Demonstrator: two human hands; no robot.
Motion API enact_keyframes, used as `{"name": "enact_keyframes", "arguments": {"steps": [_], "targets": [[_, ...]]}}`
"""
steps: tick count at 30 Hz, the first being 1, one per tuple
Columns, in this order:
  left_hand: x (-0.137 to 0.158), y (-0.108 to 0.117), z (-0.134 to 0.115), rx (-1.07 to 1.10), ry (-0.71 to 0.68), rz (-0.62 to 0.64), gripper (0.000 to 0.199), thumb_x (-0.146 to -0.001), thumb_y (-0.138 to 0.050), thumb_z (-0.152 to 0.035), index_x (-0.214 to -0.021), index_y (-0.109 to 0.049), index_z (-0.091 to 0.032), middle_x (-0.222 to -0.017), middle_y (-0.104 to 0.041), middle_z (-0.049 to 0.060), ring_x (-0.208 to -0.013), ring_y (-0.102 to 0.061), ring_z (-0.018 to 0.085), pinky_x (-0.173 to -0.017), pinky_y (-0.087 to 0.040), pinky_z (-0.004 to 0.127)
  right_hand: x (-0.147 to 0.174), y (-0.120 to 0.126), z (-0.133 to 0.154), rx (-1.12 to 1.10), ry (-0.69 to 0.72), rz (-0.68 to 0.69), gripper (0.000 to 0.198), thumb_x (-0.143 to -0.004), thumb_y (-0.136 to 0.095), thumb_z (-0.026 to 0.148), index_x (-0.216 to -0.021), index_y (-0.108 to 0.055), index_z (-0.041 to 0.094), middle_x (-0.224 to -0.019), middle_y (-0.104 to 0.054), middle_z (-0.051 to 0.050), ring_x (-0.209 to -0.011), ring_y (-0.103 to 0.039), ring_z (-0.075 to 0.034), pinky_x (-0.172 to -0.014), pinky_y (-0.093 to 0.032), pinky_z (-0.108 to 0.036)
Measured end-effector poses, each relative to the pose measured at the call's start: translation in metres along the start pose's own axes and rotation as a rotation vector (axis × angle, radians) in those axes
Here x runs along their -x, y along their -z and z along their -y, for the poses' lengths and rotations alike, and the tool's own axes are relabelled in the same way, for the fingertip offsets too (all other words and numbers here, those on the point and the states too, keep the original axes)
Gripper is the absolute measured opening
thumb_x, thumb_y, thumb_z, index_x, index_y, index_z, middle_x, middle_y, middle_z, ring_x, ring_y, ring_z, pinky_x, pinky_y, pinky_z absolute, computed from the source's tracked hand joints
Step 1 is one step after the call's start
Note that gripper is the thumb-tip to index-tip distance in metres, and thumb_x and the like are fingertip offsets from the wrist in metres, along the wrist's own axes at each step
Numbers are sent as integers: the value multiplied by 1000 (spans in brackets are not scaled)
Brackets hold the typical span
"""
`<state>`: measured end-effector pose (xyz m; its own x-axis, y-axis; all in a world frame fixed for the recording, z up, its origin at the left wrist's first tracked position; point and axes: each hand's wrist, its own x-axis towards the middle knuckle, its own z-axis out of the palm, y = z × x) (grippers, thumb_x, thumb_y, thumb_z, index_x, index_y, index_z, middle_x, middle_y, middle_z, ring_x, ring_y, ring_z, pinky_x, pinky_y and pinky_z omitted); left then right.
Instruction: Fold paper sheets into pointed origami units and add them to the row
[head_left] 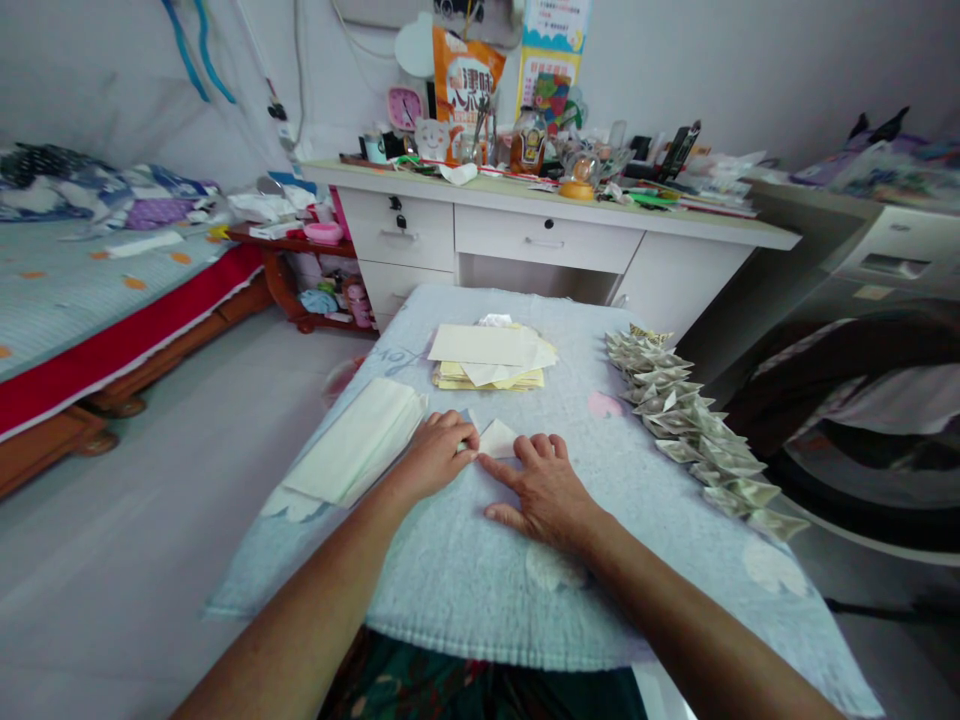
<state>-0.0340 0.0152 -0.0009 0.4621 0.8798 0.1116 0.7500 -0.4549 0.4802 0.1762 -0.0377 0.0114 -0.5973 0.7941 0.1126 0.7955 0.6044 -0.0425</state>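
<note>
A small piece of pale paper (497, 438) with a folded, pointed end lies on the cloth-covered table between my hands. My left hand (441, 452) is closed on its left end, with the fingers curled and the thumb at the edge. My right hand (546, 492) rests with fingers spread, the index finger touching the paper's lower edge. Beside my left forearm is a stack of pale green-white paper sheets (360, 440). Beyond my hands sits a pile of cream and yellow paper (487, 346). Folded pointed paper pieces (690, 420) stand in rows at the right.
The light blue cloth (465, 590) covers the table. A white desk (536, 240) crowded with jars and small items stands behind it. To the right is a washing machine (862, 400); to the left, a bed (97, 280) and a low wooden shelf (315, 318).
</note>
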Motion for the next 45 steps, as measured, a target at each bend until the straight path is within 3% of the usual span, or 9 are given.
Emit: {"name": "enact_keyframes", "arguments": {"steps": [14,20,26,34,37,40,45], "targets": [[1,5,5,24,-3,87,9,-82,-55,-23,-88,-62,-24,-98,-54,2,-97,-46,21,-90,-36,35,10,12,-15,-76,-44,24,58,-86,-41,67,-132,-52,33,-112,-56,-11,-101,-46,-31,-89,-27,-49],[1,12,1,40,25,150,13,-82,-52,-21,-91,-61,-24,-100,-54,2,-100,-46,22,-92,-36,35,24,16,-30,-18,-65,48,52,-89,-44,59,-133,-52,31,-119,-56,-10,-108,-44,-32,-100,-20,-55],[2,12,6,62,18,179,20,-81,-48,-18,-95,-60,-25,-104,-53,2,-104,-45,22,-95,-35,36,39,17,-42,20,-137,79,54,-89,-42,61,-134,-51,32,-124,-54,-11,-113,-43,-34,-102,-19,-57],[3,11,10,61,0,197,24,-81,-45,-16,-98,-59,-26,-107,-52,2,-106,-44,22,-97,-35,35,48,16,-54,-23,-186,68,54,-88,-46,57,-134,-52,29,-125,-53,-12,-113,-45,-30,-100,-27,-51],[4,12,10,68,-7,198,25,-81,-44,-16,-99,-59,-26,-106,-52,2,-106,-43,22,-97,-35,35,41,21,-58,-89,-185,77,41,-89,-51,48,-122,-61,26,-116,-57,-11,-104,-50,-26,-94,-34,-45],[4,12,10,77,-7,191,25,-81,-43,-16,-98,-59,-25,-106,-52,2,-105,-43,22,-97,-35,36,25,27,-55,-158,-260,-19,23,-90,-53,35,-98,-69,19,-103,-60,-10,-95,-53,-23,-85,-38,-38],[5,13,8,83,-17,186,25,-82,-43,-17,-99,-59,-26,-106,-52,3,-106,-43,22,-97,-35,37,-4,27,-33,-250,-27,-28,17,-88,-55,17,-100,-67,21,-105,-60,-8,-96,-52,-20,-83,-39,-34]]}}
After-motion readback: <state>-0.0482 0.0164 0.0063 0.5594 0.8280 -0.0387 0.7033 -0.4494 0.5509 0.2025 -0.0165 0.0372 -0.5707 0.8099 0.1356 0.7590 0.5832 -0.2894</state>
